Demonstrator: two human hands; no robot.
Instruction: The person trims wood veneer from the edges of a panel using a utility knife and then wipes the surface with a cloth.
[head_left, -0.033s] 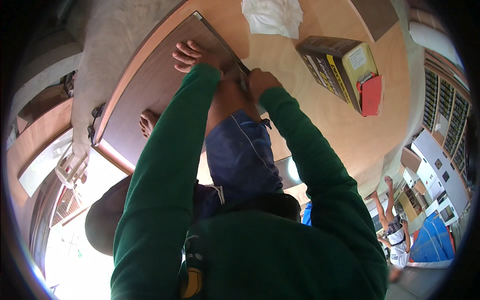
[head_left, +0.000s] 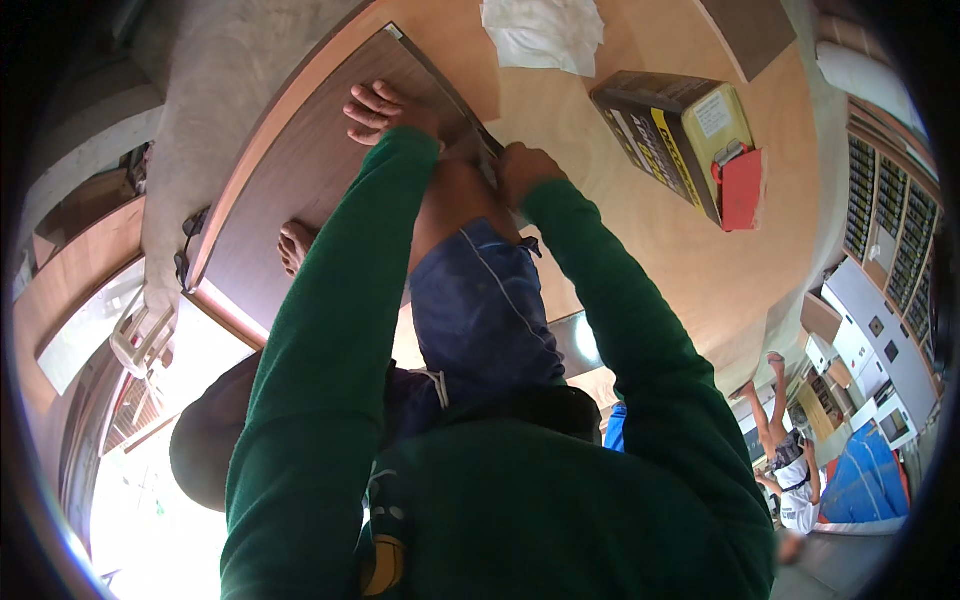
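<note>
A dark brown wood-look panel [head_left: 290, 185] lies across the worktop, its long edge slanting from the far end toward me. My left hand [head_left: 388, 110] rests on its face, fingers stretched out and apart. Beside that long edge, my right hand [head_left: 524, 172] is closed, knuckles up. A thin dark piece shows just past its fingers along the edge; what the hand holds is hidden. My bare knee and shin press down on the panel between the two arms, and my foot [head_left: 294, 248] shows on it to the left.
The panel sits on a pale wooden worktop [head_left: 700, 275]. To the right lies a rectangular metal can [head_left: 665, 140] with a red block [head_left: 743, 190] at its end. Crumpled white sheeting [head_left: 545, 35] and another brown board [head_left: 750, 38] are farther off. A person [head_left: 790, 465] is at the far right.
</note>
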